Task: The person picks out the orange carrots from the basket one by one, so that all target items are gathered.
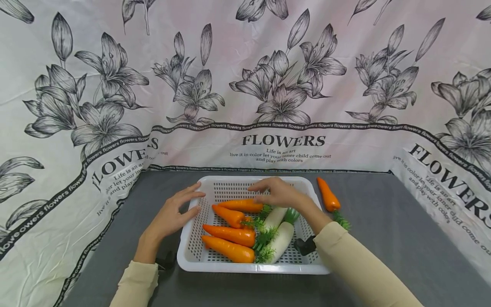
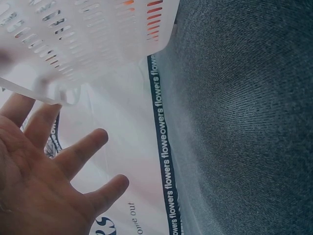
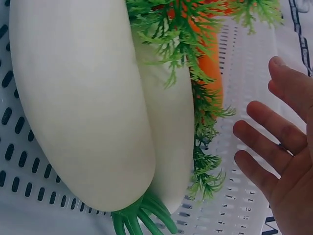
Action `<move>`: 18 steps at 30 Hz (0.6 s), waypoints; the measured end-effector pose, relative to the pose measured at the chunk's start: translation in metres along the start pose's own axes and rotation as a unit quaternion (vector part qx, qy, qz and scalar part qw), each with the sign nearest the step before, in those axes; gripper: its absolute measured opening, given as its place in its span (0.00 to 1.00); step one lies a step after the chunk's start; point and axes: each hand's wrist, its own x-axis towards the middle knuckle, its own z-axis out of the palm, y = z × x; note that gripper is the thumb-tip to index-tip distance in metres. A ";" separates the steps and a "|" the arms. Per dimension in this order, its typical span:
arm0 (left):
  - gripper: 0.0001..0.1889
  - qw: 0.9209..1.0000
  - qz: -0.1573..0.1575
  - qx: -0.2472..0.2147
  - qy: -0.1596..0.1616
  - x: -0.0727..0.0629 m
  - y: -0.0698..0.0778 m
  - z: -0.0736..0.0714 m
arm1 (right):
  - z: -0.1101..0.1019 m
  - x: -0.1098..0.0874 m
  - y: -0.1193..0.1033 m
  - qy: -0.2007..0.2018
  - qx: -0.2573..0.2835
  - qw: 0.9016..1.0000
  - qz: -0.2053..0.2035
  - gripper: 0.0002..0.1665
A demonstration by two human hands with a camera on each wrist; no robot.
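A white plastic basket (image 1: 253, 268) with slotted walls sits on the grey table. Several orange carrots (image 1: 232, 249) with leafy green tops lie in its left and middle part. Beside them are two white radishes (image 1: 283, 239), which fill much of the right wrist view. My left hand (image 1: 172, 217) is at the basket's left rim, fingers spread and fairly straight; in the left wrist view its fingertips (image 2: 51, 110) meet the rim. Over the back right of the basket hovers my right hand (image 1: 281, 194), its fingers loosely bent and holding nothing.
Outside the basket, to its right, another carrot (image 1: 327, 196) lies on the grey table (image 1: 387, 238). A white cloth (image 1: 284, 149) printed with flowers and lettering hangs behind the table and along both sides. Dark straps (image 1: 305, 245) circle the wrists.
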 end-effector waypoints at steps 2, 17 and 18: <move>0.22 1.000 -0.001 -0.001 0.000 0.000 0.000 0.000 | 0.002 0.001 0.000 -0.004 -0.005 1.000 0.003 0.26; 0.22 1.000 0.001 -0.003 0.001 0.000 -0.001 0.001 | 0.013 0.003 0.005 -0.047 -0.039 0.998 0.009 0.27; 0.22 1.000 -0.001 -0.004 0.000 0.000 -0.001 0.001 | 0.014 0.003 0.006 -0.050 -0.041 0.998 0.008 0.26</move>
